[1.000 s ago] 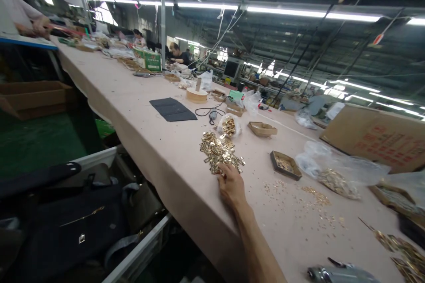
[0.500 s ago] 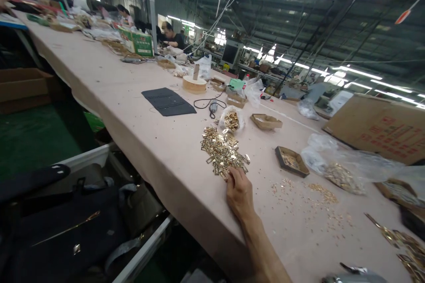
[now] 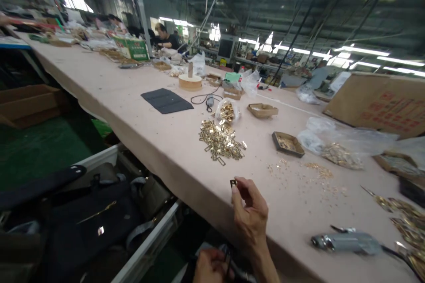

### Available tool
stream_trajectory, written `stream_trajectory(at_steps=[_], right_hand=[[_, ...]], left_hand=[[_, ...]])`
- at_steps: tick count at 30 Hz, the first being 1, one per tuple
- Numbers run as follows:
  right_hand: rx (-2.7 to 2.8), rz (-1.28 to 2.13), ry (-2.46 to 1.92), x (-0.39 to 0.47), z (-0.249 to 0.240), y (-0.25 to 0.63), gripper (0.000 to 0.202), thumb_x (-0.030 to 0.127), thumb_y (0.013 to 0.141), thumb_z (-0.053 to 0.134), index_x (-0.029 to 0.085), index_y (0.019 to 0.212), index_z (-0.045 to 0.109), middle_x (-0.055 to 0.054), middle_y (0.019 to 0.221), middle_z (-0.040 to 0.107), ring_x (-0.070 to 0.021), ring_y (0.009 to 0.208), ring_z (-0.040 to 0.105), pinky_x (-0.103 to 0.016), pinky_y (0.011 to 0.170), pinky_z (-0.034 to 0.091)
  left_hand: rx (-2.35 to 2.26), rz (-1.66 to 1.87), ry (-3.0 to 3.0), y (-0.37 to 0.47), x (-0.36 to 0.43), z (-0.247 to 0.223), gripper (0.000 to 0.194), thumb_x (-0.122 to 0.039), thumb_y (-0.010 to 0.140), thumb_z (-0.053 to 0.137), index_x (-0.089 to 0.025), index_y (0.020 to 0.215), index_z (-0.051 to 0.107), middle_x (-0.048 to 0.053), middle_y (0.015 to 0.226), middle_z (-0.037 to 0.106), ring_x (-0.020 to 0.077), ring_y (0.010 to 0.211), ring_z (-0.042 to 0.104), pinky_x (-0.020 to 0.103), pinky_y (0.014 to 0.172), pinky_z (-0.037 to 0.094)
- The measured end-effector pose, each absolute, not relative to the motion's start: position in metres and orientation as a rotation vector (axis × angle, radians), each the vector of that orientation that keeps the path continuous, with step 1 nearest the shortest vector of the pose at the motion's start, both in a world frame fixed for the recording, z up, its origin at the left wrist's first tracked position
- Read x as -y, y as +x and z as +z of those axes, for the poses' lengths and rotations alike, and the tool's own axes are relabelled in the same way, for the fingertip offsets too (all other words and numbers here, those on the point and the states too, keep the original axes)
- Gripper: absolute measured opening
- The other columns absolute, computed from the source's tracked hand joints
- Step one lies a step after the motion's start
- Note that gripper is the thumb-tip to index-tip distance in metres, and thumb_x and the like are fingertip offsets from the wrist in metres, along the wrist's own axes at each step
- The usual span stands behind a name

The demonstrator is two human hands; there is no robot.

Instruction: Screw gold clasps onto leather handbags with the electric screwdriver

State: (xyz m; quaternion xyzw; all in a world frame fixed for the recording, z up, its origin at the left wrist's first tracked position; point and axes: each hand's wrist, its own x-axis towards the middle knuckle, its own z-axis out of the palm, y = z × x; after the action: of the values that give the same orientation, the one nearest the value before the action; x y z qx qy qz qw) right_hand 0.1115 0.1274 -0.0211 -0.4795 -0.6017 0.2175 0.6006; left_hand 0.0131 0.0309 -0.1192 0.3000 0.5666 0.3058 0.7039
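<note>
Between the thumb and forefinger of my right hand point(image 3: 250, 212) is a small gold metal fitting point(image 3: 233, 183), held up near the table edge. It looks like a rectangular plate; its lower part is hidden by the fingers. Beyond it lies a loose pile of gold metal fittings point(image 3: 221, 141), some shaped like rectangular frames. Low in the view, below the table edge, my left hand point(image 3: 209, 267) is closed, fingers curled beside a dark strip. What it holds is partly cut off and too dim to name.
A grey power screwdriver point(image 3: 348, 242) lies at the right, its cord trailing off. A small box point(image 3: 287, 144), scattered tiny gold parts point(image 3: 318, 170) and a black panel point(image 3: 166, 100) rest on the table. Black bags point(image 3: 99, 221) fill a white-rimmed bin at the left.
My right hand has moved from the pile back toward me, lifting one fitting. My left hand has come into view at the bottom. The view has shifted, showing more of the power screwdriver.
</note>
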Motion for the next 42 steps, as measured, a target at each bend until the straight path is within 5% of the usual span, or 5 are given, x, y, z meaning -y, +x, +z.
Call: stream_trajectory(at_steps=[4,9,14,21,42], right_hand=[[1.183,0.792,-1.301,-0.023,-0.071,0.141,0.028,0.03,0.09,0.067,0.022,0.117,0.07,-0.009,0.108,0.067,-0.0208,0.093,0.066,-0.032,0.081,0.056],[0.881,0.962,-1.527,0.044,-0.119,0.182,0.033,0.041,0.085,0.072,0.018,0.108,0.072,-0.006,0.089,0.069,-0.0161,0.066,0.062,-0.025,0.057,0.05],[0.751,1.057,-1.472,0.044,-0.127,0.202,0.048,0.04,0.084,0.072,0.018,0.126,0.064,-0.002,0.082,0.066,-0.0149,0.061,0.062,-0.026,0.058,0.052],[0.796,1.035,-1.519,0.038,-0.14,0.209,0.032,0.042,0.084,0.071,0.017,0.104,0.069,-0.005,0.084,0.071,-0.018,0.07,0.067,-0.028,0.066,0.054],[0.714,1.195,-1.439,0.024,-0.152,0.205,0.02,0.037,0.081,0.078,0.02,0.089,0.073,-0.001,0.066,0.066,-0.014,0.058,0.06,-0.022,0.053,0.047]], left_hand=[[-1.22,0.758,0.723,0.04,-0.012,-0.133,0.017,-0.025,0.082,0.068,-0.011,0.092,0.068,0.0,0.051,0.063,0.0142,0.037,0.056,0.022,0.038,0.044],[-1.164,0.719,0.796,0.066,-0.002,-0.14,0.023,-0.022,0.083,0.06,-0.007,0.095,0.071,0.005,0.058,0.068,0.0138,0.04,0.06,0.021,0.039,0.048],[-1.178,0.691,0.865,0.077,0.004,-0.14,0.022,-0.021,0.084,0.061,-0.006,0.095,0.073,0.01,0.072,0.074,0.0133,0.043,0.063,0.022,0.041,0.051],[-1.191,0.665,0.957,0.084,0.007,-0.14,0.026,-0.021,0.087,0.058,-0.006,0.102,0.074,0.011,0.075,0.074,0.0148,0.047,0.067,0.021,0.044,0.054],[-1.131,0.587,0.875,0.081,-0.004,-0.145,0.024,-0.022,0.086,0.05,-0.01,0.083,0.072,0.009,0.071,0.071,0.0223,0.061,0.075,0.034,0.061,0.065]])
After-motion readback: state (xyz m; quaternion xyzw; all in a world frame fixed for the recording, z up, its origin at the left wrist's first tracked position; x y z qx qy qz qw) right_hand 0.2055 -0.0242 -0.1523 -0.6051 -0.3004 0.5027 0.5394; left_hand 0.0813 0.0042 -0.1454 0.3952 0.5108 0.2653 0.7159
